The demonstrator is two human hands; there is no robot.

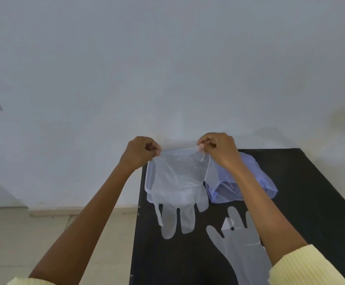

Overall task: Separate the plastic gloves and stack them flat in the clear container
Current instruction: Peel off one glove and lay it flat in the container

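My left hand (140,152) and my right hand (218,149) each pinch a corner of the cuff of a clear plastic glove (179,188). The glove hangs spread between them, fingers pointing down toward me. It hangs over the clear container (148,182), which stands at the back left of the black table; only the container's left rim shows plainly. A second clear glove (239,245) lies flat on the table near me, partly under my right forearm.
A crumpled bluish plastic bag (247,182) lies to the right of the container. The black table (311,202) stands against a white wall (167,68). Its left edge drops off to a pale floor (33,233).
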